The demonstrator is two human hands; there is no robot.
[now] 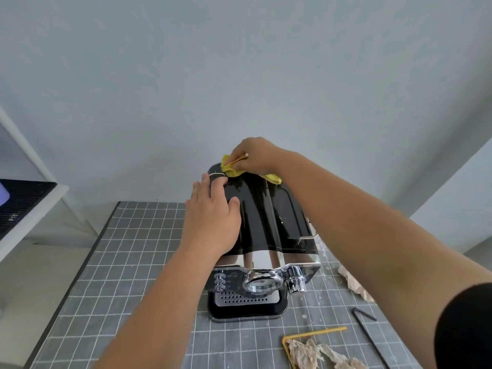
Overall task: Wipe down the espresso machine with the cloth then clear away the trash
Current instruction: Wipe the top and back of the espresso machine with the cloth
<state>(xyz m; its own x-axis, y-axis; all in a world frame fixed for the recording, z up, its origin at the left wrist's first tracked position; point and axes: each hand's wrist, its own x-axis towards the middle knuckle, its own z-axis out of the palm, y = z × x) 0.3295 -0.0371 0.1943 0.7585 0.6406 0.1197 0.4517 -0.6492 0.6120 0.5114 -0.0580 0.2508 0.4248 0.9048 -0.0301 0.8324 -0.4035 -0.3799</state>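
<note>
A glossy black and chrome espresso machine (pixel 269 225) stands on the grid-patterned table (pixel 127 262), its drip tray facing me. My right hand (pixel 253 155) grips a yellow cloth (pixel 230 170) and holds it against the machine's far top edge. My left hand (pixel 213 219) lies flat on the machine's left upper side, fingers straight. Trash lies on the table: a crumpled brown paper (pixel 316 354) at the near right, a second crumpled paper (pixel 355 283) right of the machine, a bent yellow straw (pixel 314 334) and a bent black straw (pixel 364 318).
A grey wall rises right behind the table. At the left stands a white shelf (pixel 40 209) with a dark ribbed mat (pixel 18 201) on it. Pale crumbs are scattered on the table right of the machine.
</note>
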